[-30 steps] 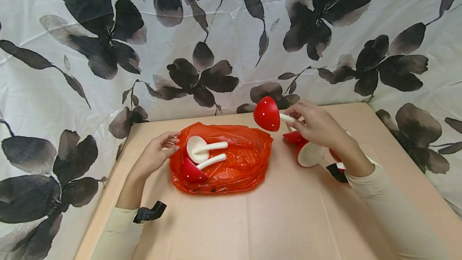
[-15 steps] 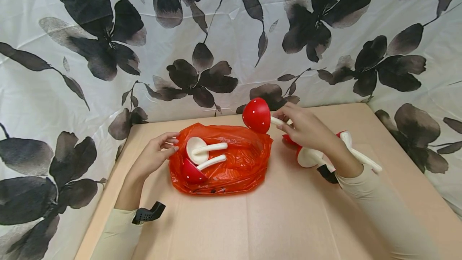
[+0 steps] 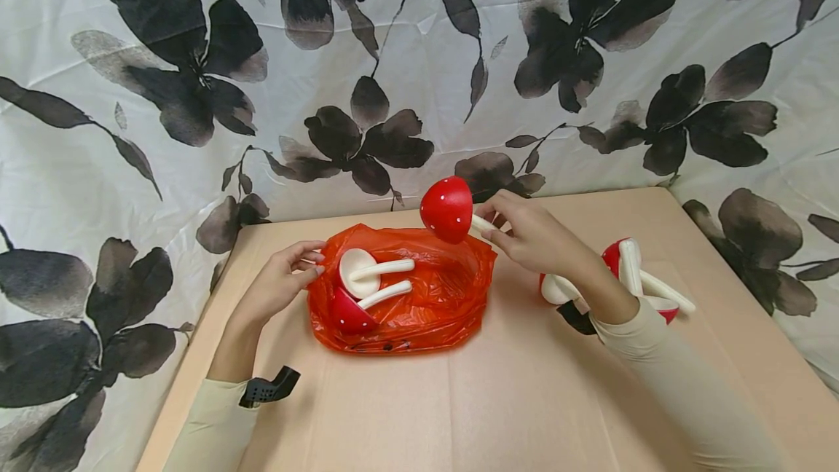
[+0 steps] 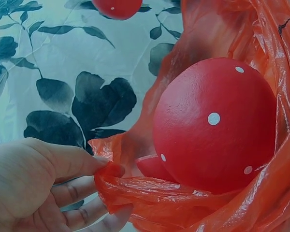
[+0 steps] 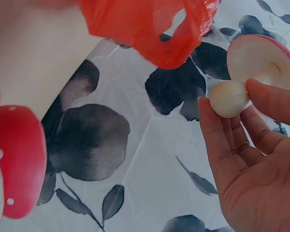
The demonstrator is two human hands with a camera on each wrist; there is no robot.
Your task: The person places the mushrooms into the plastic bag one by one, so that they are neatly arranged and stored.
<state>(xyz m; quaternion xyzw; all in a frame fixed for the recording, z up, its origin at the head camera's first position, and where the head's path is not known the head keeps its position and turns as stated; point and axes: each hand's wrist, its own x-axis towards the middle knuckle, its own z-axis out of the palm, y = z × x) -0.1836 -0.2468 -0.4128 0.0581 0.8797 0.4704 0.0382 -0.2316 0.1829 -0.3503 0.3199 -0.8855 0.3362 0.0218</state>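
Note:
A toy mushroom (image 3: 446, 210) with a white-dotted red cap is held by its white stem in my right hand (image 3: 529, 233), above the back right edge of an orange plastic bag (image 3: 452, 297). Thumb and fingers pinch the stem's end in the right wrist view, where the cap's pale underside (image 5: 249, 58) shows. My left hand (image 3: 285, 279) pinches the bag's left rim, clearly seen in the left wrist view. Inside the open bag lie two mushrooms, one with its pale underside (image 3: 354, 275) up and one with its red cap (image 3: 352, 313) tilted, their stems pointing right.
More toy mushrooms (image 3: 631, 266) lie on the right of the wooden table (image 3: 393, 414), partly hidden by my right forearm. Behind the table hangs a white cloth (image 3: 459, 137) with dark flowers. Each wrist wears a black strap (image 3: 270, 387).
My right hand has carried its mushroom left, from above the pile at the right to above the bag's back right edge. My left hand and the bag have stayed put.

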